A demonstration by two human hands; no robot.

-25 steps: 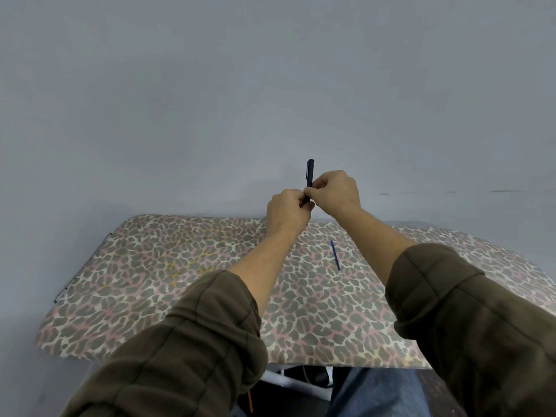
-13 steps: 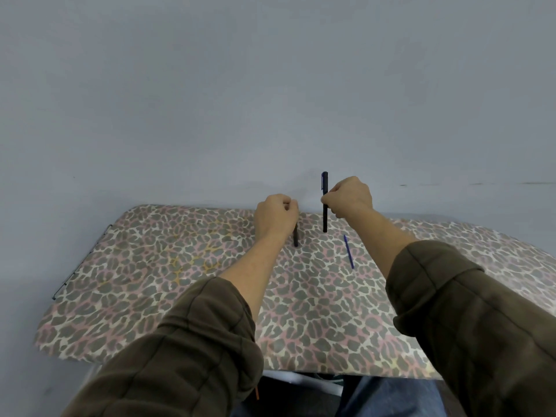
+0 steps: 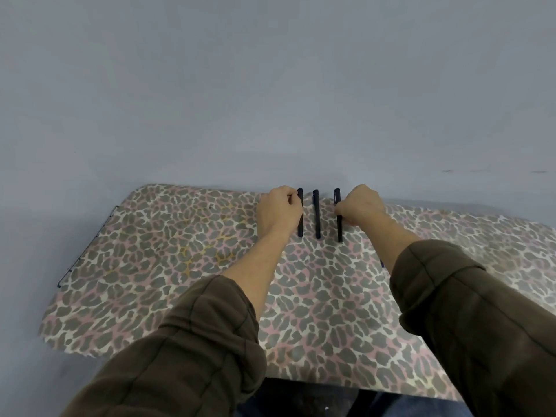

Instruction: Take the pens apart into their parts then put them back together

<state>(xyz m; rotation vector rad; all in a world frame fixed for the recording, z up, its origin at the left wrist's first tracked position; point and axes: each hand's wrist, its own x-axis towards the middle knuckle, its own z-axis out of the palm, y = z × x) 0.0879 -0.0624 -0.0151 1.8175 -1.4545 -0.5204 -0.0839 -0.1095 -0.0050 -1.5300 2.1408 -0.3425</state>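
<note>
Surface: leopard-print table (image 3: 180, 266), grey wall (image 3: 270, 85) behind. Three slim black pen pieces (image 3: 300, 227): left hand (image 3: 278, 213) and right hand (image 3: 359, 206) grip one each. Middle piece (image 3: 316, 218) lies free.

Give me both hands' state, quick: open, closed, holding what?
Left hand: closed, holding the left pen part.
Right hand: closed, pinching the right pen part.
</note>
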